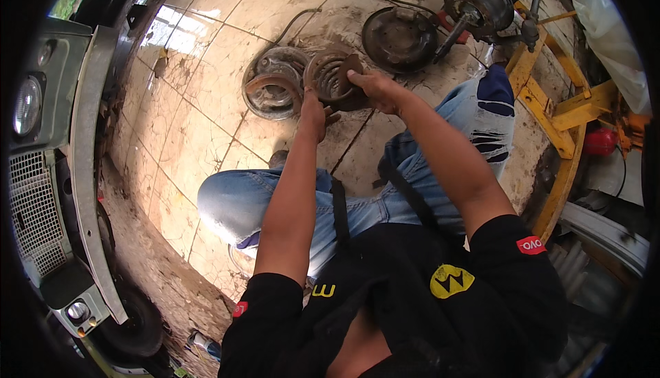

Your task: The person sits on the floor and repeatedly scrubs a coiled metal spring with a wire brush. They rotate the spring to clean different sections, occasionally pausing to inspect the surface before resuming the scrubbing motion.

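Observation:
Both my hands are held out in front of me, low over the tiled floor. A rusty round metal part with coil-like ridges (330,75) sits between them. My left hand (315,115) is closed at its near left edge, with some fingers curled underneath. My right hand (377,89) pinches a flat dark-brown piece (349,69) at the part's right side, thumb on top; its kind is unclear. Just left, a curved rusty brake shoe (269,81) lies over a round metal plate (262,106). A dark brake backing plate (399,38) rests on the floor to the right.
A hub with a shaft (478,7) stands at the far right beside a yellow metal stand (557,117). A black cable (292,24) runs over the dirty tiles (199,82). A vehicle front with a bumper (89,137) borders the left. A white plastic bag (608,34) hangs far right.

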`<state>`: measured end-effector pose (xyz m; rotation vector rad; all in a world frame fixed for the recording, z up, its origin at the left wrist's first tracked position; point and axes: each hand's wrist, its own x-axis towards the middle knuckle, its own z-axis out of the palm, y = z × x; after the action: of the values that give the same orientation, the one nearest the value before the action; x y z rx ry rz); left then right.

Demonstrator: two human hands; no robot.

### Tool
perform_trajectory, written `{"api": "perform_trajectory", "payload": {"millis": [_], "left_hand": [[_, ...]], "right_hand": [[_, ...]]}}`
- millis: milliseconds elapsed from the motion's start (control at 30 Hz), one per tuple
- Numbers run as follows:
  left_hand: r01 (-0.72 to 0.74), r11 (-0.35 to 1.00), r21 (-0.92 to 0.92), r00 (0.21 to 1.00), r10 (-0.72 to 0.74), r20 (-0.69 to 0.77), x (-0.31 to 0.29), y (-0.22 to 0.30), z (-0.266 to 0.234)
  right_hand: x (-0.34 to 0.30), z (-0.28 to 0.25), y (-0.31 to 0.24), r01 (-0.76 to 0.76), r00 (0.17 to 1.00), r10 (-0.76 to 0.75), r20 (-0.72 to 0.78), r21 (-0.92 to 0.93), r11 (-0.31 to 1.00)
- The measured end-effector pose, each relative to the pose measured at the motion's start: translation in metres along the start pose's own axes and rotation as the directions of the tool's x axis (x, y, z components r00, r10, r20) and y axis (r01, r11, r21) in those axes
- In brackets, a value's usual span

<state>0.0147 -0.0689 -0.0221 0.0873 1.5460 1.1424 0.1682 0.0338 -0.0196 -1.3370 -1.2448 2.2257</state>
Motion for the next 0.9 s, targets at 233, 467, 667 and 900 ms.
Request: {"api": "perform_trajectory", "payload": {"millis": [233, 467, 667, 900], "left_hand": [[-0.032, 0.999, 0.038, 0.991, 0.027, 0.132, -0.017, -0.001, 0.003], [-0.061, 0.987, 0.149, 0.992, 0.043, 0.122, -0.007, 0.004, 0.000], [0.011, 0.989, 0.144, 0.994, -0.027, 0.107, -0.021, 0.018, -0.009], [0.011, 0.949, 0.316, 0.993, -0.048, 0.109, -0.021, 0.022, -0.016]], "right_hand": [[-0.016, 0.009, -0.026, 0.085, 0.996, -0.080, -0.041, 0.146, 0.986], [-0.018, 0.004, -0.014, 0.076, 0.997, -0.075, -0.014, 0.106, 0.991], [-0.041, 0.005, -0.039, 0.043, 0.997, -0.064, 0.034, 0.438, 0.898], [-0.036, 0.005, -0.035, 0.026, 0.995, -0.063, 0.082, 0.390, 0.920]]}}
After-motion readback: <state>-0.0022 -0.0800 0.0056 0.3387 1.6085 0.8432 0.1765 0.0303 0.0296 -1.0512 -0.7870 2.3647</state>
